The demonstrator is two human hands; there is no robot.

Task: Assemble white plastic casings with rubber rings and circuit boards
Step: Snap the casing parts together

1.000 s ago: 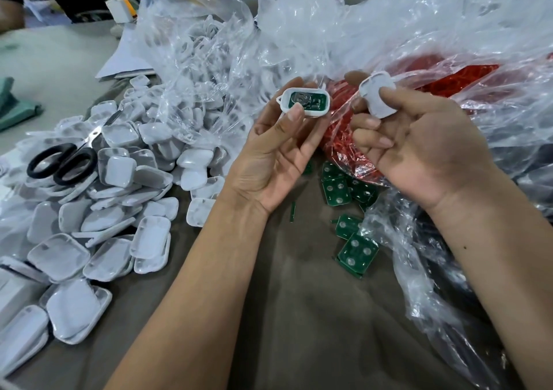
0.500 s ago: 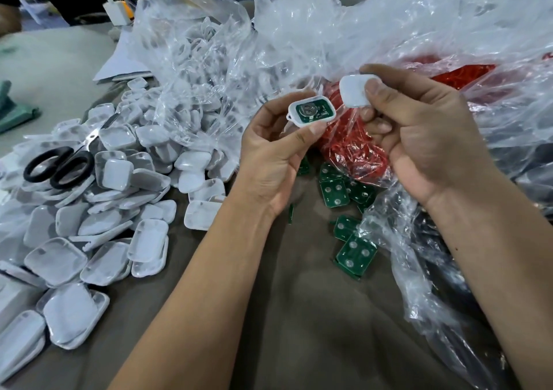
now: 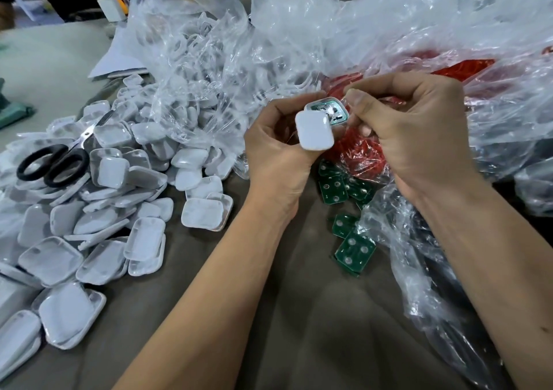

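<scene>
My left hand (image 3: pixel 275 153) grips a white casing half (image 3: pixel 329 112) that has a green circuit board seated in it. A plain white cover (image 3: pixel 314 130) lies tilted over the near end of that half and hides part of the board. My right hand (image 3: pixel 419 141) pinches at the pair from the right, its thumb on the casing's far edge and its fingers curled underneath. Both hands meet above a clear bag of red rubber rings (image 3: pixel 365 156). Loose green circuit boards (image 3: pixel 354 247) lie on the brown cloth just below the hands.
A large heap of white casing halves (image 3: pixel 98 210) covers the left of the table, with black-handled scissors (image 3: pixel 51 165) on top. Crumpled clear plastic bags (image 3: pixel 227 60) fill the back and right side. A white charger (image 3: pixel 110 8) sits at the far left.
My right hand has brought the white cover leftward and down onto the casing half in my left hand. The two pieces were apart before and now overlap.
</scene>
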